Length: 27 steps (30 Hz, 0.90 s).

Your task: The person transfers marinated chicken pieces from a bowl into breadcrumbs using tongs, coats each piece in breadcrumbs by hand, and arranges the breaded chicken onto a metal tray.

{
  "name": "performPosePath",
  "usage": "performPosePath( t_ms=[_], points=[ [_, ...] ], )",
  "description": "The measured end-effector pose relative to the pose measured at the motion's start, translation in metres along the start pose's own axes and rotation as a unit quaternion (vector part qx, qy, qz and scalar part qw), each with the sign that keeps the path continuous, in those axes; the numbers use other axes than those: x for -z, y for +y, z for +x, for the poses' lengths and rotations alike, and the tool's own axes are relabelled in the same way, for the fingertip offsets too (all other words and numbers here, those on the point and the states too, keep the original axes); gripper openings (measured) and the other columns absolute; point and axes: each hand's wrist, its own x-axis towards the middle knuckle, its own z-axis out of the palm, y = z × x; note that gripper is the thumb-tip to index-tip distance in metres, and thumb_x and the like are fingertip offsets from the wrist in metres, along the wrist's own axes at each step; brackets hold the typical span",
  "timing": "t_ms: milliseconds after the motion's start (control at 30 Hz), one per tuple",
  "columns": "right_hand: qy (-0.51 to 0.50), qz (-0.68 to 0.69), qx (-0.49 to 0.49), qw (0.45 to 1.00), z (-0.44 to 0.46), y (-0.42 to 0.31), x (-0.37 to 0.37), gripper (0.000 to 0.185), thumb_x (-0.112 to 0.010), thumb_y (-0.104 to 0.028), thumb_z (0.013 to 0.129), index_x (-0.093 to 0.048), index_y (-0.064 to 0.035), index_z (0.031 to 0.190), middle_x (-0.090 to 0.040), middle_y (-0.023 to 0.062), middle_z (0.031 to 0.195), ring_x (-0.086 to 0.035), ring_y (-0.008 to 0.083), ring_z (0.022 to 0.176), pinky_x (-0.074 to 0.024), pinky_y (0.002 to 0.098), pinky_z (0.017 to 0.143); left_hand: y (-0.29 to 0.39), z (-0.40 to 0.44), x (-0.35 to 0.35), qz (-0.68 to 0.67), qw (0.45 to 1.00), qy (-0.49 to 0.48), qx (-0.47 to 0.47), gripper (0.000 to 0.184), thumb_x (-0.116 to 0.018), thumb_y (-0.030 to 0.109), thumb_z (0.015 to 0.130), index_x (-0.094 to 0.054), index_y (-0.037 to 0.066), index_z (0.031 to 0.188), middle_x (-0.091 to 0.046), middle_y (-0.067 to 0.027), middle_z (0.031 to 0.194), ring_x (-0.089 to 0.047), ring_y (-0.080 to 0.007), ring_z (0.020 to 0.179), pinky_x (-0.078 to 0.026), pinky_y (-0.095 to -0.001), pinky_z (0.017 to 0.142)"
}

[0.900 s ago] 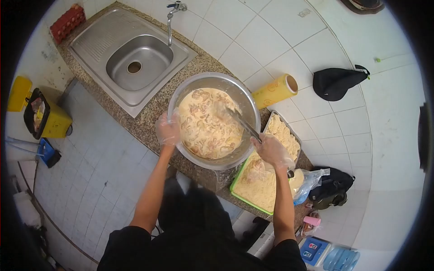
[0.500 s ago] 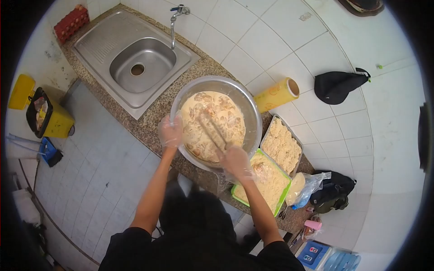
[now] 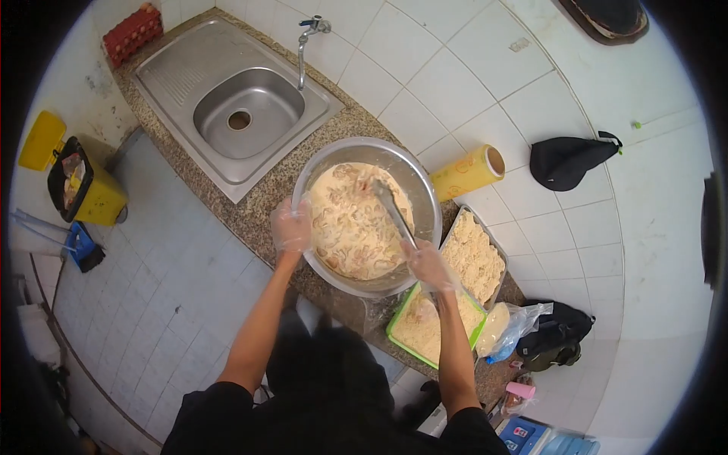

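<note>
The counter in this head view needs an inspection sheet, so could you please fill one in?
Surface: speckled counter with a metal sink.
Job's things: metal bowl of pieces in pale liquid; tongs; green-rimmed tray and metal tray, both with pale crumbs.
Clutter: yellow roll, plastic bag, pink cup.
Hands: both gloved; left hand at the bowl's rim, right hand holding the tongs.
Cables: nothing clearly seen.
Surroundings: tiled wall; yellow bin, lid open, and blue dustpan on the floor.

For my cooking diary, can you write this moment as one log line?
Left hand: touching bowl | right hand: holding tongs | tongs: far end over creamy mix | green tray: crumbs, beside bowl
</note>
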Motion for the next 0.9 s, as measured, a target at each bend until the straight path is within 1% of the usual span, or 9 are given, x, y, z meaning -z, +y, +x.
performPosePath(
  t_ms=[100, 200, 300, 467, 600, 633, 733, 767, 900],
  points=[
    [0.039, -0.050, 0.017, 0.998, -0.018, -0.018, 0.001, 0.041, -0.057, -0.037, 0.103, -0.069, 0.0018, 0.092, -0.069, 0.0272, 0.087, -0.069, 0.0447, 0.088, -0.0529, 0.0530, 0.077, -0.005, -0.002, -0.006, 0.042, 0.999, 0.034, -0.002, 0.032, -0.068, 0.027, 0.095, -0.071, -0.004, 0.100, -0.070, -0.0278, 0.088, -0.068, -0.0468, 0.085, -0.052, -0.0527, 0.078],
    [0.089, -0.187, 0.158, 0.966, -0.018, -0.019, -0.047, 0.047, -0.051, -0.043, 0.107, -0.067, 0.0003, 0.096, -0.067, 0.0238, 0.076, -0.068, 0.0423, 0.073, -0.0562, 0.0516, 0.072, -0.011, -0.001, -0.008, -0.007, 1.000, 0.004, 0.006, 0.032, -0.068, 0.028, 0.096, -0.072, -0.003, 0.102, -0.072, -0.0257, 0.088, -0.069, -0.0442, 0.084, -0.053, -0.0503, 0.077],
    [0.024, -0.251, 0.171, 0.952, -0.001, -0.010, -0.110, 0.029, -0.060, -0.028, 0.097, -0.072, -0.0025, 0.091, -0.072, 0.0237, 0.086, -0.072, 0.0414, 0.084, -0.0573, 0.0515, 0.076, 0.000, -0.002, -0.001, -0.003, 1.000, -0.022, 0.001, 0.034, -0.069, 0.030, 0.097, -0.073, -0.002, 0.108, -0.074, -0.0218, 0.091, -0.071, -0.0387, 0.084, -0.054, -0.0461, 0.078],
    [-0.001, -0.076, 0.068, 0.995, -0.028, -0.017, -0.066, 0.041, -0.055, -0.035, 0.103, -0.069, 0.0019, 0.091, -0.071, 0.0239, 0.082, -0.071, 0.0392, 0.077, -0.0551, 0.0502, 0.071, -0.013, 0.000, -0.007, 0.008, 1.000, 0.000, -0.027, 0.029, -0.067, 0.026, 0.095, -0.073, -0.001, 0.104, -0.072, -0.0250, 0.087, -0.070, -0.0433, 0.079, -0.053, -0.0483, 0.073],
    [-0.006, 0.111, 0.042, 0.993, -0.050, 0.014, -0.025, 0.054, -0.054, -0.047, 0.105, -0.066, 0.0051, 0.096, -0.068, 0.0193, 0.074, -0.066, 0.0307, 0.066, -0.0509, 0.0456, 0.065, -0.004, -0.004, -0.005, -0.028, 0.999, -0.022, 0.016, 0.031, -0.068, 0.028, 0.097, -0.073, 0.000, 0.108, -0.074, -0.0227, 0.093, -0.072, -0.0370, 0.084, -0.054, -0.0460, 0.077],
    [-0.028, 0.181, 0.006, 0.983, -0.054, 0.022, -0.020, 0.056, -0.056, -0.053, 0.104, -0.066, 0.0020, 0.097, -0.060, 0.0086, 0.068, -0.058, 0.0210, 0.060, -0.0464, 0.0397, 0.059, -0.005, -0.003, -0.003, -0.017, 0.999, -0.031, 0.021, 0.033, -0.068, 0.030, 0.097, -0.074, 0.001, 0.112, -0.075, -0.0202, 0.097, -0.073, -0.0322, 0.086, -0.054, -0.0443, 0.079],
    [-0.123, 0.338, -0.119, 0.926, -0.076, 0.039, 0.012, 0.050, -0.059, -0.052, 0.103, -0.066, -0.0022, 0.097, -0.054, -0.0002, 0.066, -0.053, 0.0133, 0.058, -0.0416, 0.0334, 0.053, 0.000, -0.001, 0.000, -0.001, 0.998, -0.051, 0.034, 0.036, -0.067, 0.033, 0.098, -0.074, 0.004, 0.118, -0.077, -0.0174, 0.103, -0.074, -0.0280, 0.090, -0.055, -0.0427, 0.082],
    [-0.121, 0.347, -0.123, 0.922, -0.082, 0.043, 0.020, 0.044, -0.063, -0.048, 0.102, -0.065, -0.0057, 0.094, -0.049, -0.0046, 0.066, -0.046, 0.0088, 0.056, -0.0368, 0.0292, 0.050, 0.002, -0.001, 0.000, 0.002, 0.998, -0.056, 0.038, 0.036, -0.067, 0.033, 0.099, -0.074, 0.004, 0.119, -0.077, -0.0172, 0.104, -0.074, -0.0282, 0.090, -0.055, -0.0426, 0.083],
    [-0.157, 0.280, -0.102, 0.942, -0.086, 0.061, 0.018, 0.048, -0.060, -0.052, 0.103, -0.062, -0.0058, 0.090, -0.051, -0.0011, 0.067, -0.048, 0.0114, 0.059, -0.0392, 0.0320, 0.053, -0.009, -0.008, -0.011, -0.014, 0.999, -0.016, 0.031, 0.035, -0.067, 0.030, 0.100, -0.073, -0.002, 0.113, -0.075, -0.0227, 0.095, -0.074, -0.0316, 0.085, -0.054, -0.0459, 0.077]
  ],
)
